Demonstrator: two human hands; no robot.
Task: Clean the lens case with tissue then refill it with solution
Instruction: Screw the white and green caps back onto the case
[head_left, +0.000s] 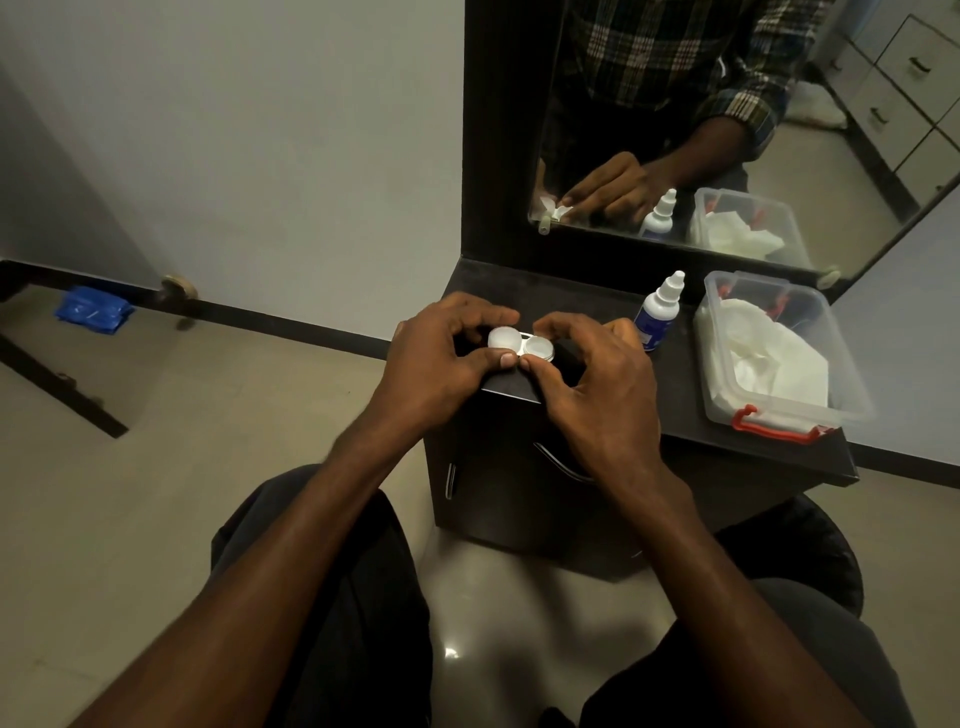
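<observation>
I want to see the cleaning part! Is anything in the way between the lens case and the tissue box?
Only the solution bottle stands between the lens case, held by both hands, and the tissue box.

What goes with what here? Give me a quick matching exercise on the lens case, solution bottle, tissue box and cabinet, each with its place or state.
Things:
1. lens case
2. solution bottle
3. tissue box
4. cabinet

Places or states:
A. clear, red latch, tissues inside
B. held between left hand and right hand
C. dark top under everything
D. upright, white cap, between case and box

Pairs: 1-B, 2-D, 3-A, 4-C
</observation>
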